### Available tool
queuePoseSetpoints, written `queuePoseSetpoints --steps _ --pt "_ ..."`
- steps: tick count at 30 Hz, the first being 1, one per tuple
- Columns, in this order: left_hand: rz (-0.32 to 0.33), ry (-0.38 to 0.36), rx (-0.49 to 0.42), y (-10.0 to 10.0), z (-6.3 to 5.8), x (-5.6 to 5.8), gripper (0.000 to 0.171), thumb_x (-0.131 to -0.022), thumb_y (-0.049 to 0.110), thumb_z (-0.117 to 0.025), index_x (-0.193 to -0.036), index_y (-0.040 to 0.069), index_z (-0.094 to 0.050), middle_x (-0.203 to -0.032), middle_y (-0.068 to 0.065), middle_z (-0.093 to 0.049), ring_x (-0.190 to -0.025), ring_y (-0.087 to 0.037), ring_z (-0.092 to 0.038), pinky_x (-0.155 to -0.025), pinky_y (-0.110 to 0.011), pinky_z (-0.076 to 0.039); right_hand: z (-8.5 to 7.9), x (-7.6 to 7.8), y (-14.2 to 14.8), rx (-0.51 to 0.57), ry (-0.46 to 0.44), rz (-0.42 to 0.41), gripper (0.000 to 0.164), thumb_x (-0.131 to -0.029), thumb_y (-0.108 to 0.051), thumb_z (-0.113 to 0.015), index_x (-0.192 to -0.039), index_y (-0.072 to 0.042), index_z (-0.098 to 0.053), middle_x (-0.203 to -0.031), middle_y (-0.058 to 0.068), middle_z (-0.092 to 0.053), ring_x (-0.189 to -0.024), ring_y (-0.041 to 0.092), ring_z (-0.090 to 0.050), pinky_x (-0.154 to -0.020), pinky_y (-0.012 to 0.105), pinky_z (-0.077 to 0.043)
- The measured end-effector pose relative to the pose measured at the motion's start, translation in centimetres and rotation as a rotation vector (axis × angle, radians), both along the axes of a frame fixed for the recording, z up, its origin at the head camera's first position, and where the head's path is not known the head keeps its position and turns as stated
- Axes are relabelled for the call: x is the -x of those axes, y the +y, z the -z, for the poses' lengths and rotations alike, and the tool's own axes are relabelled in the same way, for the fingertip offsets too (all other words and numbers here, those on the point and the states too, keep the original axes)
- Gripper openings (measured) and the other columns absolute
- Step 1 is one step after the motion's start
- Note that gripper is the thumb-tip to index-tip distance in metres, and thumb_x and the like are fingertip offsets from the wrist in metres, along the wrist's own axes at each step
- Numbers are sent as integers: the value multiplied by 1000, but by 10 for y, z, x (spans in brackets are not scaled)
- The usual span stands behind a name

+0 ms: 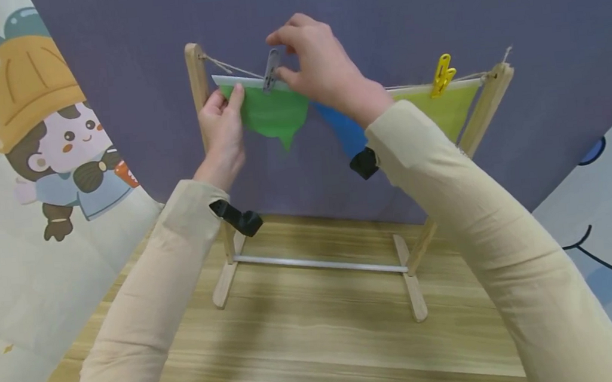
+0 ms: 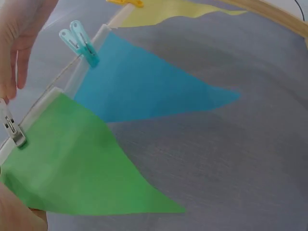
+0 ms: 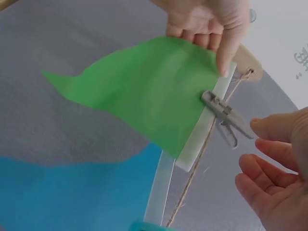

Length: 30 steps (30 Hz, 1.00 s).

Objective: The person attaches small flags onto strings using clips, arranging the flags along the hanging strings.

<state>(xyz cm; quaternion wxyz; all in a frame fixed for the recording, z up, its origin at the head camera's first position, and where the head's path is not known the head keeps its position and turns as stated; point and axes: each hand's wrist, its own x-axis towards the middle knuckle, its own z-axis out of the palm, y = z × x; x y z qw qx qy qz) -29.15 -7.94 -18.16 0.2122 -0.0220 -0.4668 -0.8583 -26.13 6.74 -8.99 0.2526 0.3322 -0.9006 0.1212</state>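
A green pennant flag [image 1: 273, 111] with a white top strip hangs at the string's left end. Its upper left corner is pinched between the thumb and fingers of my left hand [image 1: 222, 122]. A grey clothespin [image 3: 224, 113] is clamped over the white strip and the twine [image 3: 190, 190]. My right hand [image 1: 323, 64] is beside the clothespin's handle end, thumb close to it and fingers spread apart; whether the thumb still touches it is unclear. Alongside hangs a blue pennant flag [image 2: 139, 84] with a teal clothespin [image 2: 81, 43].
A yellow pennant flag [image 1: 450, 107] hangs at the right under a yellow clothespin [image 1: 442, 76]. Wooden posts, left [image 1: 196, 73] and right [image 1: 488, 107], carry the twine, joined low by a white rod [image 1: 317, 263]. The stand is on a wood-grain table [image 1: 318, 346] before a grey-purple panel [image 1: 378, 17].
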Motion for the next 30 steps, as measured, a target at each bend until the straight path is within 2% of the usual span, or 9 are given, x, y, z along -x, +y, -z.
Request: queuePoseSetpoints --steps 6,9,13,18,23,30 --pt "60 34 0 -2 21 -1 3 -90 1 -60 -91 1 -63 -79 -2 -62 -71 -10 -56 -70 -21 -45 15 -11 3 69 57 -100 33 -91 -10 -60 -122 1 -59 -118 15 -54 -105 24 -50 -88 28 -43" --pt "97 45 41 -4 34 -4 6 -90 1 -59 -87 5 -62 -76 2 -61 -69 -8 -54 -68 -20 -42 24 -17 4 102 55 -140 31 -90 -8 -62 -119 3 -60 -116 16 -55 -104 24 -52 -89 29 -43" --pt "135 23 89 -7 51 -9 10 -91 0 -58 -85 8 -60 -74 4 -60 -68 -8 -53 -70 -20 -44 39 -23 7 146 36 -181 31 -88 -5 -63 -118 4 -60 -115 17 -55 -104 26 -53 -90 31 -44" --pt "183 -9 82 -9 70 -15 9 -91 -2 -57 -85 5 -59 -74 3 -59 -66 -9 -54 -71 -21 -47 58 -31 12 186 55 -222 32 -85 -3 -67 -116 6 -61 -113 18 -56 -103 26 -54 -90 31 -44" --pt "237 -37 58 -10 90 -26 10 -92 -3 -55 -88 4 -60 -76 1 -62 -72 -11 -58 -73 -21 -48 80 -36 19 232 93 -234 32 -83 -4 -69 -114 5 -62 -112 17 -58 -102 27 -56 -89 32 -46" --pt "287 -69 80 -9 114 -44 8 -92 -1 -55 -94 4 -61 -81 0 -65 -78 -11 -60 -81 -24 -49 108 -45 31 298 144 -247 34 -81 -1 -71 -112 6 -62 -110 18 -58 -105 28 -56 -90 35 -46"
